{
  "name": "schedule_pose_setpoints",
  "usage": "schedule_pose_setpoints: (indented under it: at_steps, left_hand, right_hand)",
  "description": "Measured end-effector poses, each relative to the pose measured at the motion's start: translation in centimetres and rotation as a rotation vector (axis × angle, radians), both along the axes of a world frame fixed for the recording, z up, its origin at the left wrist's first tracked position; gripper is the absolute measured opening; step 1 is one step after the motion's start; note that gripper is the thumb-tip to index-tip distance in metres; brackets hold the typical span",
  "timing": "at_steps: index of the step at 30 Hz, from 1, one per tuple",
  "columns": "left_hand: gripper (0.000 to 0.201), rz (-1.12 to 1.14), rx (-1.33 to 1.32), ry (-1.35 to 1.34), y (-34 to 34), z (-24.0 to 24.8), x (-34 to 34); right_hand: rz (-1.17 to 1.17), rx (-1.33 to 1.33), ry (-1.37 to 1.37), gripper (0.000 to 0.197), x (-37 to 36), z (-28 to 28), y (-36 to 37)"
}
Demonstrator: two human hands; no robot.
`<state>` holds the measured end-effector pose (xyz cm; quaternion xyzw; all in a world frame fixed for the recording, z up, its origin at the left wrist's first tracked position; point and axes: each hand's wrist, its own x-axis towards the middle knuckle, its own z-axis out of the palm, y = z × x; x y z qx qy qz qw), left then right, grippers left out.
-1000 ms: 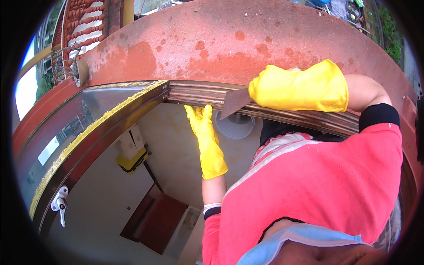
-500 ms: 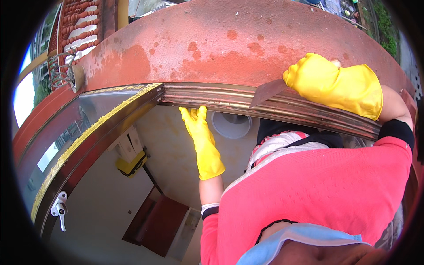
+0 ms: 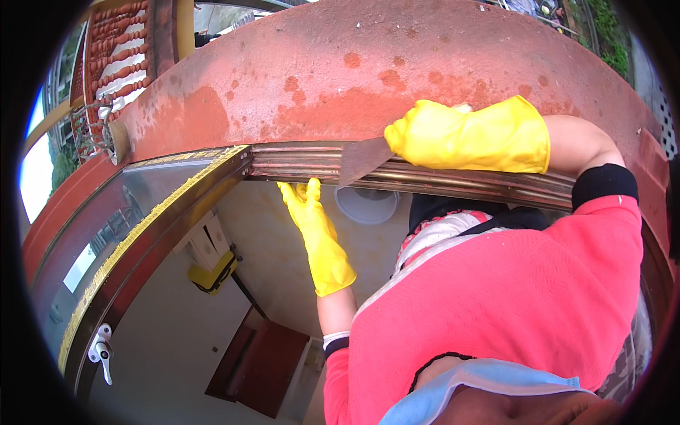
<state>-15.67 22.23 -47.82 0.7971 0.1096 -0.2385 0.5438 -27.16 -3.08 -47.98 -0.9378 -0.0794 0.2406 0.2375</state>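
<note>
My right hand (image 3: 464,136), in a yellow rubber glove, is closed round a scraper (image 3: 363,160). Its flat, dark brownish blade sticks out leftward and lies across the ridged metal window track (image 3: 290,161); most of the handle is hidden in the fist. Wearing a matching glove, my left hand (image 3: 316,237) reaches up to the track's inner edge, left of the blade. Its fingers are apart, with the tips at that edge and nothing visible held in them.
An opened window sash (image 3: 170,212) with yellow residue along its edge and a white handle (image 3: 101,352) stands at left. Beyond the track runs a wet-spotted red ledge (image 3: 319,64). Below, indoors, are a white round bucket (image 3: 366,207) and a yellow-black object (image 3: 212,275).
My right hand and the scraper have moved left along the track, closer to my left hand. My left hand stays at the track's inner edge. The view has shifted slightly.
</note>
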Motion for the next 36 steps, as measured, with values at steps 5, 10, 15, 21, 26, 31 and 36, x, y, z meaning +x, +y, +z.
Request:
schedule_pose_setpoints:
  at_steps: [5, 10, 15, 21, 26, 31, 36]
  left_hand:
    - [0.079, 0.098, 0.082, -0.017, 0.0, -0.5, 0.0]
    - [0.078, 0.029, 0.037, -0.009, -0.2, 0.4, -0.3]
    - [0.077, 0.064, 0.082, -0.025, -0.1, -0.3, -0.3]
    - [0.078, 0.033, 0.076, -0.011, 0.3, 0.0, 0.0]
    - [0.076, 0.036, 0.094, -0.026, -0.1, -0.1, -0.2]
    - [0.076, 0.017, 0.075, -0.025, -0.2, 0.1, 0.0]
    - [0.076, -0.001, 0.054, -0.033, -0.5, 0.3, 0.1]
  right_hand:
    - [-0.056, 0.002, 0.140, 0.023, 2.8, 1.4, -1.1]
    - [-0.064, -0.126, 0.078, 0.030, -6.8, 2.1, -7.1]
    - [-0.079, -0.172, 0.197, 0.025, -7.2, 2.7, -6.5]
    - [-0.073, -0.101, -0.027, 0.025, -7.4, 2.5, -6.3]
    - [-0.066, -0.071, 0.071, 0.024, -6.6, 1.3, -5.2]
    - [-0.134, -0.009, 0.054, 0.019, -6.7, 1.8, -4.6]
    - [-0.079, -0.049, 0.022, 0.023, -7.2, 2.4, -3.6]
